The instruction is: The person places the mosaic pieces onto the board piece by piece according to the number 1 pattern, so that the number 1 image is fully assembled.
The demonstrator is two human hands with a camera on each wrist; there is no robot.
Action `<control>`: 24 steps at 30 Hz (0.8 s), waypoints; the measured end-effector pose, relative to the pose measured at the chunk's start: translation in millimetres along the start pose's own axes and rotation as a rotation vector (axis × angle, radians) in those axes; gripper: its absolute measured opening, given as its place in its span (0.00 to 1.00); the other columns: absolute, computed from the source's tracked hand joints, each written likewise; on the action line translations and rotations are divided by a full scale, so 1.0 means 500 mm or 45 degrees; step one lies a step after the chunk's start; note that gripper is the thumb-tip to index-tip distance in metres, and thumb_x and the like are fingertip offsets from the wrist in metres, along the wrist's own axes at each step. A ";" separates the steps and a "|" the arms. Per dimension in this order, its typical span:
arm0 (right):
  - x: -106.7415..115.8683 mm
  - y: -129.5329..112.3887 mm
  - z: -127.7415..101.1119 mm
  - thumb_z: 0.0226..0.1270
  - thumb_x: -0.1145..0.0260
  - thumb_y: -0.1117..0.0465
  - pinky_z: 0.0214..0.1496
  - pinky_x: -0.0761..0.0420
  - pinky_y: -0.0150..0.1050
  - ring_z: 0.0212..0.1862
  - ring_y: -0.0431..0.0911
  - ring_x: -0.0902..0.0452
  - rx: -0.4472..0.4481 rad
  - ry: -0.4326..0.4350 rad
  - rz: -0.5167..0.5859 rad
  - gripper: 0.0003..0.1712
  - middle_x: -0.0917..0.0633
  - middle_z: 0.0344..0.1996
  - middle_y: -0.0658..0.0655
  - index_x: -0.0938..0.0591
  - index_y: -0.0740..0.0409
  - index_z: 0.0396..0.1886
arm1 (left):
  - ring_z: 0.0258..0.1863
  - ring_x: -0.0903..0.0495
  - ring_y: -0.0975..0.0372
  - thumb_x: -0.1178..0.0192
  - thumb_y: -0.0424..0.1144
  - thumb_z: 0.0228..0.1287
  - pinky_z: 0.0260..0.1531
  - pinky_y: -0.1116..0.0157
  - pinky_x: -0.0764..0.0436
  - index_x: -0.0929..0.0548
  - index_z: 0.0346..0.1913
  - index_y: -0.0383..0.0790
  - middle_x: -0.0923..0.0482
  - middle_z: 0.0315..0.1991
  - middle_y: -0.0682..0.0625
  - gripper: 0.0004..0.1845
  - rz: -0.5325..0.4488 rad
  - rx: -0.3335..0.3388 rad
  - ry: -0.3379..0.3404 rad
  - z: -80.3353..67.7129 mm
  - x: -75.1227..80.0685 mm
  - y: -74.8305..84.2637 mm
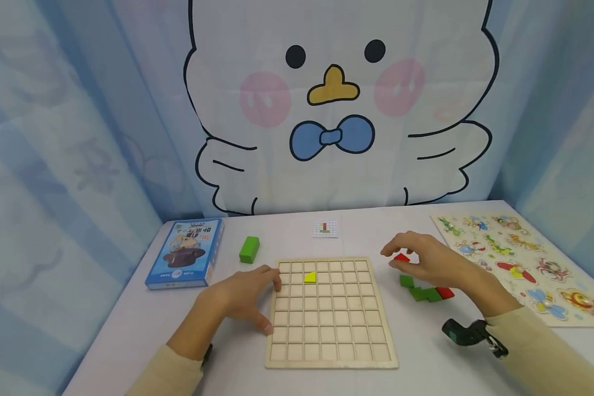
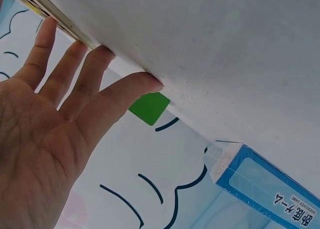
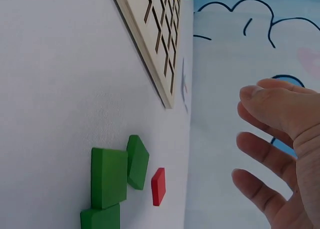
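Note:
A square wooden grid board (image 1: 333, 363) lies on the table, with a small yellow piece (image 1: 310, 278) in one of its upper left cells. My left hand (image 1: 245, 294) is at the board's left edge, thumb and fingers spread along the rim. Right of the board my right hand (image 1: 428, 261) hovers with loosely bent fingers, nothing seen between them. Beneath and around it are several green tiles (image 1: 418, 293) and red tiles (image 1: 445, 292). In the right wrist view, a red tile (image 3: 158, 187) lies beside green ones (image 3: 109, 176), apart from the fingers.
Behind the board lies a small card (image 1: 325, 229) printed with a coloured grid pattern. A green block (image 1: 249, 249) and a blue game box (image 1: 184, 254) stand at the left. On the right is an animal picture board (image 1: 524, 258). A cartoon curtain (image 1: 336, 181) hangs at the table's back.

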State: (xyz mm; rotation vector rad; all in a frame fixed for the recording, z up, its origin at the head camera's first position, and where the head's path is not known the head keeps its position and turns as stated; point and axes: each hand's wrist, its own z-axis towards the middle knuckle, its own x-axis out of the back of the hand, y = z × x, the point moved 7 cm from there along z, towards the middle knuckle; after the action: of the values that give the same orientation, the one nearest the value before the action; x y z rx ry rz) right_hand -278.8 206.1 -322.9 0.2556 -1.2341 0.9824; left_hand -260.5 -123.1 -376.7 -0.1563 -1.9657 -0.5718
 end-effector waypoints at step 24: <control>0.067 0.052 -0.073 0.57 0.23 0.71 0.46 0.16 0.39 0.46 0.37 0.20 -0.118 0.099 -0.176 0.23 0.13 0.45 0.43 0.16 0.48 0.50 | 0.55 0.24 0.56 0.16 0.56 0.43 0.63 0.47 0.24 0.25 0.57 0.58 0.31 0.69 0.57 0.37 -0.010 0.027 -0.024 0.004 0.003 0.003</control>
State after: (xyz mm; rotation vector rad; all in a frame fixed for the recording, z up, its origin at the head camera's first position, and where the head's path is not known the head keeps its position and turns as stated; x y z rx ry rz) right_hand -273.5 261.5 -315.7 0.2248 -1.1719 0.8065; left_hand -262.4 -121.0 -375.6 -0.1410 -1.9908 -0.5561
